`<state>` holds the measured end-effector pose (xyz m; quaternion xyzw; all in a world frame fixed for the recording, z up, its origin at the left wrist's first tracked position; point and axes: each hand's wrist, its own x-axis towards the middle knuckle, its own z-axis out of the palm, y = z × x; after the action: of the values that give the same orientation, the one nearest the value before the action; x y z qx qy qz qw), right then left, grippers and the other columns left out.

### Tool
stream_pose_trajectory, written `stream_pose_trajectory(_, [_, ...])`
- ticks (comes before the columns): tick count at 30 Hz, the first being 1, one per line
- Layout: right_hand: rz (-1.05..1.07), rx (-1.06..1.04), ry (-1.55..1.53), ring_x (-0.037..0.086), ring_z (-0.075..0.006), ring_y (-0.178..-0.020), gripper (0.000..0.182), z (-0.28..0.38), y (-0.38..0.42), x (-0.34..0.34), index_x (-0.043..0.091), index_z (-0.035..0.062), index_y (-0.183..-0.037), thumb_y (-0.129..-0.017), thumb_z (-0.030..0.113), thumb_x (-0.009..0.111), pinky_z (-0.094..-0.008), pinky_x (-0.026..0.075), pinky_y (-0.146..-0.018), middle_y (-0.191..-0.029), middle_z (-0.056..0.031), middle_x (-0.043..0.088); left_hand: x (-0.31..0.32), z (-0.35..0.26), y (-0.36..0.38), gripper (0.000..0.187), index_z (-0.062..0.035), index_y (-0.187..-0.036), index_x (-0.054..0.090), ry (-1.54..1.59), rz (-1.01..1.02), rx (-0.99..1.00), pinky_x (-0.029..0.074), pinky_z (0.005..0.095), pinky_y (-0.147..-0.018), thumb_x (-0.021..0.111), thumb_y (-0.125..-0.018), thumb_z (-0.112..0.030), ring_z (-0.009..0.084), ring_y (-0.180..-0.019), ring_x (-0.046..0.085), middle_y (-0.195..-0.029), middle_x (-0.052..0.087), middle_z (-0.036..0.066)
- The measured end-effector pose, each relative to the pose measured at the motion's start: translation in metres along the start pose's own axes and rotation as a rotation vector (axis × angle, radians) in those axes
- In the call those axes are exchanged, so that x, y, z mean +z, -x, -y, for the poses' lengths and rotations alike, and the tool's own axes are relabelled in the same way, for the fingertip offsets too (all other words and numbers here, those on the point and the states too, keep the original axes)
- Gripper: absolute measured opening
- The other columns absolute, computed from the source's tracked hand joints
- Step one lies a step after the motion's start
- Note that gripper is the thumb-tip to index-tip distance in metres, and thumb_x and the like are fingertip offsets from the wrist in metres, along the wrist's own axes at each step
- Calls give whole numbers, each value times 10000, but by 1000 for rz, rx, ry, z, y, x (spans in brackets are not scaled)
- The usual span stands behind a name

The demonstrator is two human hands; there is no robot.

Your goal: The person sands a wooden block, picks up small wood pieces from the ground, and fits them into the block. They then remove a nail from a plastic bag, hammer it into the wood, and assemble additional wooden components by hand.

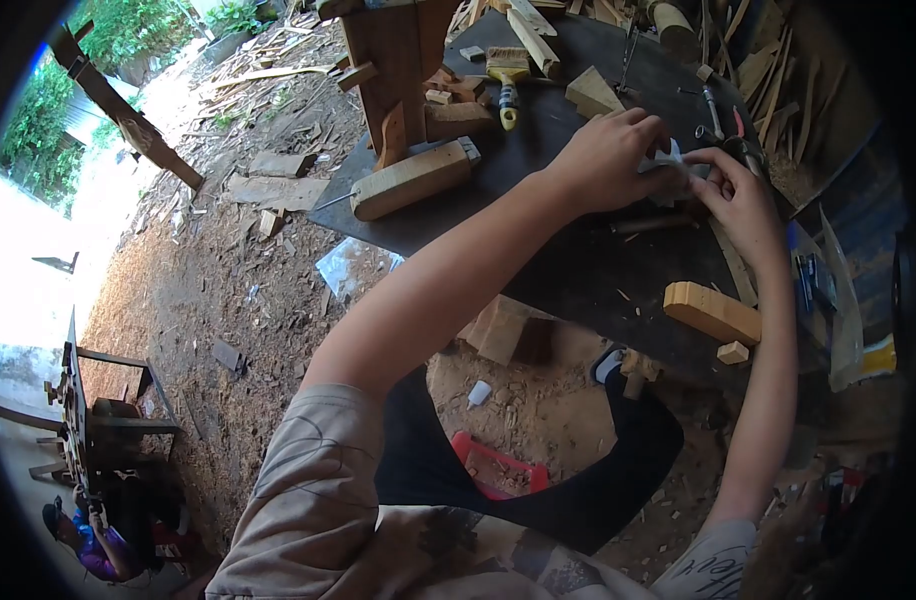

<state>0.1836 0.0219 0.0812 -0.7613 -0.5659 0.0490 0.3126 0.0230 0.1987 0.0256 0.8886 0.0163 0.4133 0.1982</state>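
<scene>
Over the dark tabletop [568, 245], my left hand [613, 160] and my right hand [740, 205] meet, fingers curled in toward each other. Between their fingertips is a small whitish, translucent piece [668, 155], thin like plastic or paper; its exact kind is not clear. Part of it is hidden by the left fingers. Just beyond my left hand lies an angled wood block [594, 92]. A slim tool with a dark handle [653, 224] lies below the hands. Beside my right forearm rest a shaped wooden block [711, 312] and a small wood cube [733, 353].
A brush [507, 88], a wooden block with a metal rod [413, 180] and metal tools [713, 110] lie on the table. An upright wooden piece [393, 70] stands at its far left. Wood scraps cover the ground near a red stool [498, 466]. Another person [103, 545] sits lower left.
</scene>
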Motion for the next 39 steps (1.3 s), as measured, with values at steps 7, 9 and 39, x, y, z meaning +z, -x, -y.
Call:
stream_pose_trajectory(7, [18,29,2,381,-73,-702,162,-3,-1,-2,685,46,-1075,-1058,193,751,-274,354,-667,-739,49,393,-5,0,-3,216,-34,-1016,760,10,80,52,586,457,-893,827,-929,-219,347,-1000,737,-1010,740,140])
stream_pose_trajectory(9, [-21,-6,-20,399,-79,-709,187,-11,-2,-1,676,46,-1071,-1072,223,738,-285,365,-673,-741,45,418,-7,1,-3,209,-33,-1019,760,21,37,76,593,445,-864,827,-935,-212,339,-965,746,-986,741,133])
stream_pose_trajectory(39, [-160,-156,-159,678,-113,-941,306,-43,-1,-13,836,65,-1206,-1014,302,826,-304,527,-917,-1020,-4,800,-27,-7,-10,193,-46,-1099,804,42,6,-61,591,387,-851,818,-998,-209,229,-911,771,-985,814,107])
